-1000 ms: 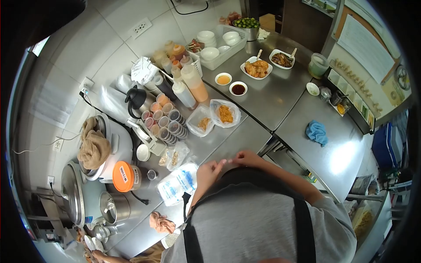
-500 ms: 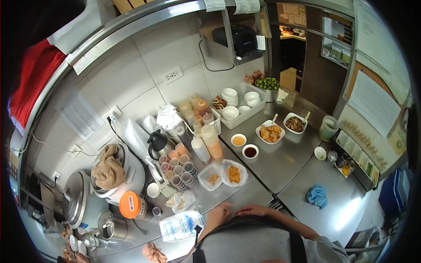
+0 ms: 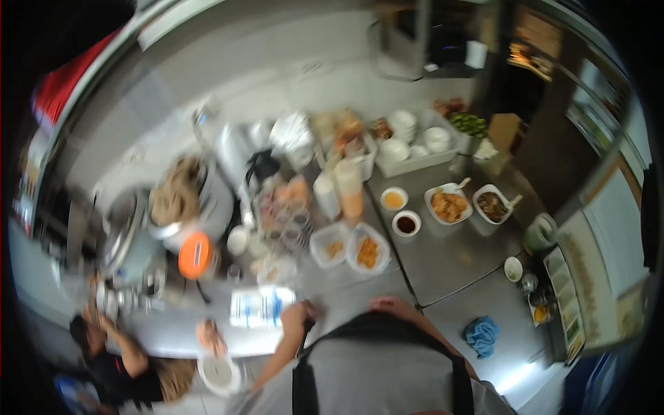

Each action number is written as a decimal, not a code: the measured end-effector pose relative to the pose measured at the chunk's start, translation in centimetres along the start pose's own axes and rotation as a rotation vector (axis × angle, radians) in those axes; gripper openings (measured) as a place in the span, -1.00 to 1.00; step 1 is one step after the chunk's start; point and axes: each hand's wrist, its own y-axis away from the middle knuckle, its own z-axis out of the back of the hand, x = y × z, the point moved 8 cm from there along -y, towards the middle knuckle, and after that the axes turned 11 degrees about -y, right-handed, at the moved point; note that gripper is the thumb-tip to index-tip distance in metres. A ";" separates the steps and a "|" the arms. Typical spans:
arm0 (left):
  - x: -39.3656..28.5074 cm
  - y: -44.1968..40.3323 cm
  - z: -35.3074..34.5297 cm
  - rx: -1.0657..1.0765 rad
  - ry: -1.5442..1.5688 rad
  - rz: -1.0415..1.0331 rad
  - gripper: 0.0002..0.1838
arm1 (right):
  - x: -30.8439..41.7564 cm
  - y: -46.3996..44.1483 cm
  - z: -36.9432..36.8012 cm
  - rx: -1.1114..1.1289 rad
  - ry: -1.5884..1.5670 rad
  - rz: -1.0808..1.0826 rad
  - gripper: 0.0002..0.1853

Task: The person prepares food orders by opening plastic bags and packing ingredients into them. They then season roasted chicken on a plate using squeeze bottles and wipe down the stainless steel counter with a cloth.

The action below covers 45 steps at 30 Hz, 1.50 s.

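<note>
A: Where is the packet placed?

B: It is laid flat on the steel tabletop, close to the front edge, just beside the left hand. Whether it is touched by that hand cannot be told.

A: How is it marked?

B: Blue print is carried on a white, shiny, roughly rectangular face. The lettering is blurred and cannot be read.

A: And how are the hands held?

B: They are kept apart near the front edge. The left fingers seem bent inward, but they are blurred, so whether anything is pinched cannot be told. The right hand is pointed toward the left one; its grip, too, cannot be made out.

A: What is set behind them?

B: Two containers are stood side by side, farther from the front edge. In the left tub a little pale food is held; in the right tub a larger heap of orange pieces is seen. To their left, lidded cups are stacked. Toward the tabletop's right side, a crumpled blue cloth is left.
</note>
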 end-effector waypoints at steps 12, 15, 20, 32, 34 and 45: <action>3.8 4.4 4.8 -0.588 -0.074 0.340 -0.86 | 1.0 0.0 -0.2 -0.011 -0.286 -0.203 -0.61; 2.9 4.9 7.1 -0.697 -0.072 0.324 -0.89 | 0.7 0.3 -0.4 0.000 -0.316 -0.224 -0.62; 4.0 3.8 7.0 -0.659 0.127 0.497 -0.91 | 0.3 0.6 0.7 0.021 -0.318 -0.226 -0.62; 4.0 1.1 0.7 -0.165 -0.442 0.262 -0.76 | -0.3 0.2 0.6 -0.091 -0.363 -0.197 -0.64; 4.2 1.4 2.1 -0.381 -0.263 0.266 -0.84 | -0.4 0.3 0.5 -0.113 -0.330 -0.195 -0.64; 4.9 3.2 8.4 -0.690 0.045 0.135 -0.82 | 2.6 -2.0 -3.3 -0.121 -0.224 -0.212 -0.65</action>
